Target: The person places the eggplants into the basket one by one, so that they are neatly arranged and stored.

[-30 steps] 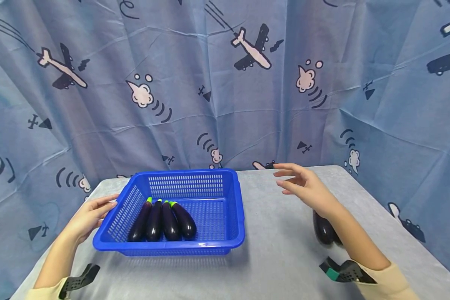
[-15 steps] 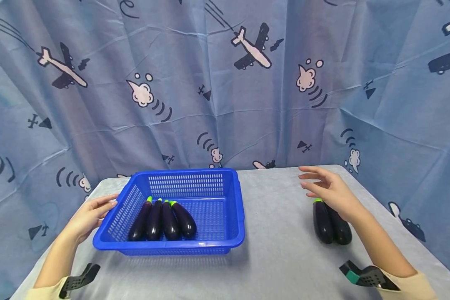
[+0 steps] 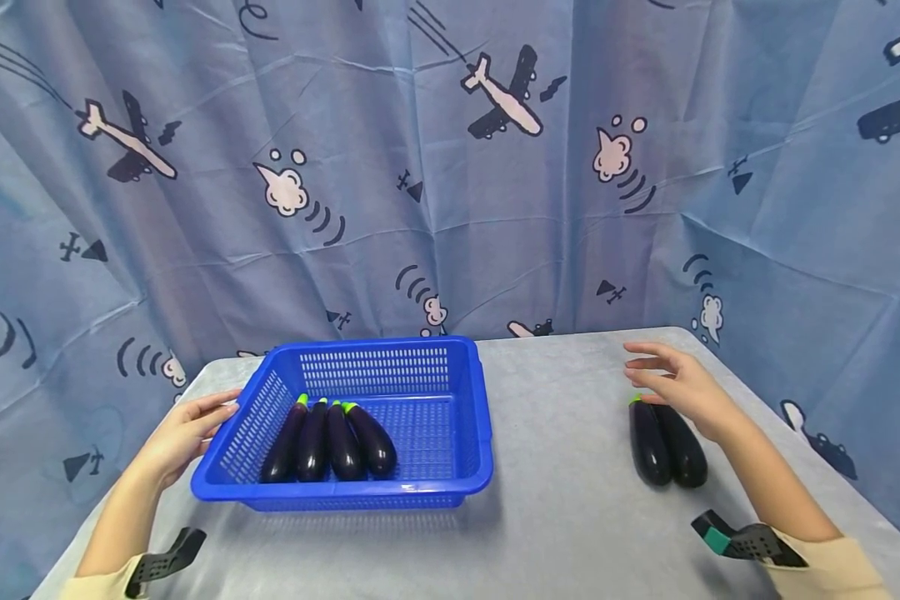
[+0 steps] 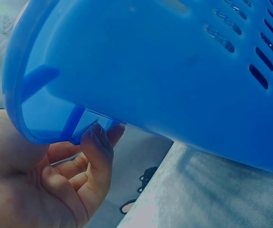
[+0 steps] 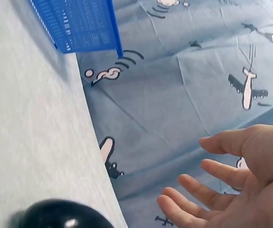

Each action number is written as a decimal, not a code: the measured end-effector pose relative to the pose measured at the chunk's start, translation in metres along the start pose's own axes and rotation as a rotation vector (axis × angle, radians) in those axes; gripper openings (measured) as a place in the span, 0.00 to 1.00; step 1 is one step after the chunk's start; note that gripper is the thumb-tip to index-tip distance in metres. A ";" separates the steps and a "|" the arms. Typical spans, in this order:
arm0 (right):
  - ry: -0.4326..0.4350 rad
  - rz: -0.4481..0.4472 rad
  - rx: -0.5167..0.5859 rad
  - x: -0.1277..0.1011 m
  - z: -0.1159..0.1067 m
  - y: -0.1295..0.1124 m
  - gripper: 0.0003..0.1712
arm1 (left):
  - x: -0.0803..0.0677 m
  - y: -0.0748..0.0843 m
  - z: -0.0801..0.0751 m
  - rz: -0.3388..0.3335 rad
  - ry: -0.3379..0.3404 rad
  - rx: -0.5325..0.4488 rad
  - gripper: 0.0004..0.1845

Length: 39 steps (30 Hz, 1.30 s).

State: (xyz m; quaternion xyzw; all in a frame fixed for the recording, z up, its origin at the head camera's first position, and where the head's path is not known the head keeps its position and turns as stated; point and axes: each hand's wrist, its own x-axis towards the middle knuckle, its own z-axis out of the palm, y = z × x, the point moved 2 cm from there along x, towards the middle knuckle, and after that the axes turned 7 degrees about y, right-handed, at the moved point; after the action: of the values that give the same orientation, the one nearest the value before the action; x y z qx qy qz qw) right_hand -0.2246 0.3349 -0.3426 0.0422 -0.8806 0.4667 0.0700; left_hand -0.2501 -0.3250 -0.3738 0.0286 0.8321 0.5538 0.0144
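We see two dark purple eggplants [image 3: 666, 443] lying side by side and touching on the grey table [image 3: 555, 500], well apart from the blue basket [image 3: 472, 400], which already holds four eggplants [image 3: 330, 440] in a row along its left side.

As we judge it, the risk lies in the pair on the table. They are smooth, rounded and pressed together, so fingers closing on one could nudge the other and set it rolling toward the table's right edge, which is near. A grip taken only at the narrow green-tipped end could also let the glossy skin slip.

Our right hand [image 3: 682, 390] hovers just above the stem ends of the pair, fingers spread and loosely extended, holding nothing; we cannot tell whether a fingertip touches the nearer stem.

Our left hand [image 3: 183, 429] rests against the basket's left rim, fingers [image 4: 96, 161] bent up beneath its lip, steadying it.
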 end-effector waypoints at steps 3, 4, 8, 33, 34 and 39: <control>-0.004 0.035 -0.027 0.001 -0.003 0.007 0.33 | 0.000 -0.001 0.001 -0.007 0.010 0.025 0.33; -0.008 0.047 -0.035 0.001 -0.004 0.008 0.34 | 0.000 -0.001 0.001 -0.009 0.015 0.029 0.32; -0.048 0.107 -0.060 0.000 -0.004 0.013 0.35 | 0.001 0.000 0.000 -0.015 0.017 0.036 0.32; -0.142 0.189 -0.115 0.009 0.009 0.032 0.38 | 0.001 -0.001 -0.001 -0.011 0.027 0.075 0.32; -0.138 0.187 -0.127 0.009 0.010 0.033 0.38 | 0.001 -0.001 -0.001 -0.011 0.026 0.076 0.32; -0.125 0.167 -0.186 0.009 0.014 0.035 0.39 | 0.001 0.000 0.000 -0.008 0.021 0.071 0.32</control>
State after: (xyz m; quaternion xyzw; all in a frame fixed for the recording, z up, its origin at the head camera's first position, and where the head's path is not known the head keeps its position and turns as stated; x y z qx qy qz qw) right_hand -0.2396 0.3430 -0.3779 -0.0088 -0.9233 0.3835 -0.0204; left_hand -0.2514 -0.3246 -0.3740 0.0198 0.8513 0.5242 0.0071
